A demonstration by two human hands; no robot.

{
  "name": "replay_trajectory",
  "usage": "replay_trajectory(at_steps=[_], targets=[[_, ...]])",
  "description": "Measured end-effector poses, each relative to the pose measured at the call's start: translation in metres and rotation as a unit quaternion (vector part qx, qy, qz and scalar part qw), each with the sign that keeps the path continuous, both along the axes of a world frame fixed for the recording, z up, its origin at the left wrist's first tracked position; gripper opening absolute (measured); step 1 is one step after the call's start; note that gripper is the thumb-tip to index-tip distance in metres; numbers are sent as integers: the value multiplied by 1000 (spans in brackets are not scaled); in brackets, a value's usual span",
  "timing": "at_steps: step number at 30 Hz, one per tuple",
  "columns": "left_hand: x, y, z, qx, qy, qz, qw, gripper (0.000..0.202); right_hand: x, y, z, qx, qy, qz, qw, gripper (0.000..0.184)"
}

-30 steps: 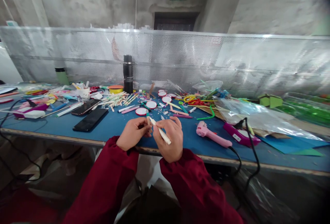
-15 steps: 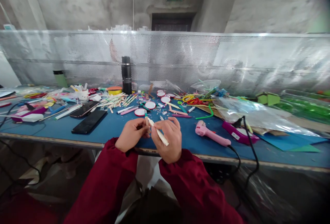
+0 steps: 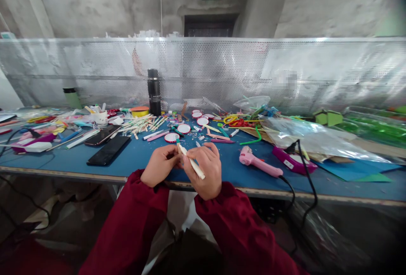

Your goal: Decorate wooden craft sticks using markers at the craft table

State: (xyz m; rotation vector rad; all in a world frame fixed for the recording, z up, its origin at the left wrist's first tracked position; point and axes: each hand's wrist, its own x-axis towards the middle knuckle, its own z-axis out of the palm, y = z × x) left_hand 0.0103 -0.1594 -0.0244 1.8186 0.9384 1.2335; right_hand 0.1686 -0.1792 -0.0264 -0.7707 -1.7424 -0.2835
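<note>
Close together above the table's front edge, my two hands work on small items. My left hand is closed in a pinch on a thin craft stick with a teal end; its lower part is hidden by the fingers. In my right hand is a cream-coloured pen, slanting up to the left, its upper end at the stick. Whether the pen touches the stick I cannot tell. Just beyond the fingers lies a white disc with a red rim, with a second white disc behind it.
A pink glue gun lies to the right, by a purple box with a black cable. Left are a black phone and a pile of craft sticks. A black bottle stands behind; a perforated metal screen borders the back.
My right hand and the pen have shifted slightly against the stick, and the pen's upper end now covers more of it. Both hands keep their grip. The whole view has moved a little.
</note>
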Motion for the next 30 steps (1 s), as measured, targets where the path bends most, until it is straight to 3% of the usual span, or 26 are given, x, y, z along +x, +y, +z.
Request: replay_trajectory(at_steps=[15,30], targets=[[0,-2,2,15,3,5,1000,14,-1,1,-1,15,2,-4,1000,9],[0,1,-1,10,-1,-4,1000,21,0,0,0,14,3,-5,1000,10]])
